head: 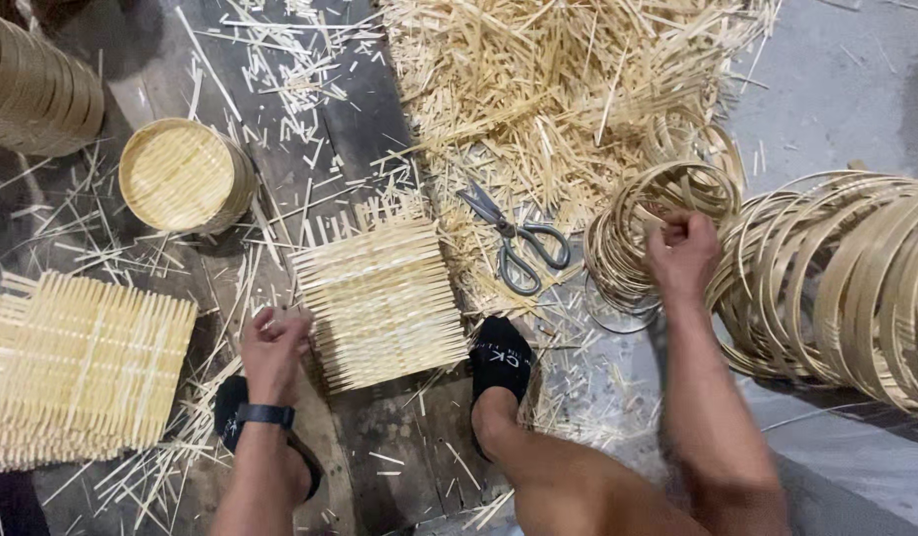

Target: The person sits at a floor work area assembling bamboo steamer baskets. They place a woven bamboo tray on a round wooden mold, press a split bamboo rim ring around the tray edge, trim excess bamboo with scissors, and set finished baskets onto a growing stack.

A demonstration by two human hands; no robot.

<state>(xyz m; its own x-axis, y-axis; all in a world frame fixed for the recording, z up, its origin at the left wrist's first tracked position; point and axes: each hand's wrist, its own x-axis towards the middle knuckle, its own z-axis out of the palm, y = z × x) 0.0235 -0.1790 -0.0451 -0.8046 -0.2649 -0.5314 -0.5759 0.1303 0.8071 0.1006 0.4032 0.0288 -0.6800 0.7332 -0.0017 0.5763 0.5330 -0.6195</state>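
Observation:
My left hand [273,347] rests at the lower left corner of a square woven bamboo mat [385,298] lying on the dark floor, fingers curled at its edge. My right hand [683,250] reaches into a stack of thin bamboo rings [628,223] and pinches one ring at its top. Grey-handled scissors [514,243] lie between the mat and the rings. My foot in a black sock [501,359] sits just below the mat's right corner.
A big pile of bamboo strip offcuts [548,89] fills the top centre. A round woven basket [181,177] stands upper left, stacked mats [77,367] lie at left, and wide bamboo hoops [846,278] lean at right. Stacked hoops [32,89] sit in the top left corner.

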